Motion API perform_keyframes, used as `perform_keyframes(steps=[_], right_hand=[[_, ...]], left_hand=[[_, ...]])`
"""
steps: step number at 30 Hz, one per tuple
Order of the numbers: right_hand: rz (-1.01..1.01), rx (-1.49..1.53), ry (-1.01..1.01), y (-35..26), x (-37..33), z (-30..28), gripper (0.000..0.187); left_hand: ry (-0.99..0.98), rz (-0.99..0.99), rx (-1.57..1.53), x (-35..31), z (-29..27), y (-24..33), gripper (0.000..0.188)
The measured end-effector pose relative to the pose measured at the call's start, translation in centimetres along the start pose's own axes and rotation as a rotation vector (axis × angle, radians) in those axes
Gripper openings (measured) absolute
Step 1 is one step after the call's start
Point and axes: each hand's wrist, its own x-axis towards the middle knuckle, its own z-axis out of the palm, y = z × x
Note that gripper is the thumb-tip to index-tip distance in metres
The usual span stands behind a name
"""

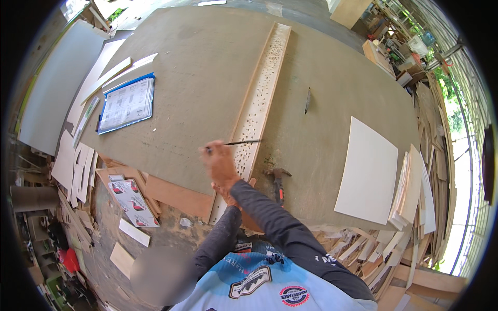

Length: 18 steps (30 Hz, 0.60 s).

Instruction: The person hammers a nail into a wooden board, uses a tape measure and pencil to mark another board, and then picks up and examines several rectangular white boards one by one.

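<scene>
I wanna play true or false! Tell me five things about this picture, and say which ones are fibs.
1. The right hand holds a thin, dark, stick-like tool. True.
2. The hammer with a black-and-red handle lies to the right of the long, narrow, pale board with dark specks. True.
3. Somebody is holding the hammer. False: it lies on the wide grey-brown table; the left hand is at the board's near end.
4. A blue-edged folder of white papers lies on the table, left of the board. True.
5. Something flat and white covers the hammer. False: the flat white four-sided panel lies apart from it, farther right.
</scene>
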Motion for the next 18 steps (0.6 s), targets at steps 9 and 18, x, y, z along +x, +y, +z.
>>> perform_keyframes(steps=[9,18], right_hand=[[-0.205,0.035,-0.205,-2.6,-0.2,0.8,0.045],[0.739,-0.186,0.161,5.3,-21.1,-11.0,0.05]], left_hand=[[-0.07,-0.052,0.095,0.9,-1.2,2.1,0.134],[-0.061,0.119,0.123,2.4,-4.7,5.3,0.115]])
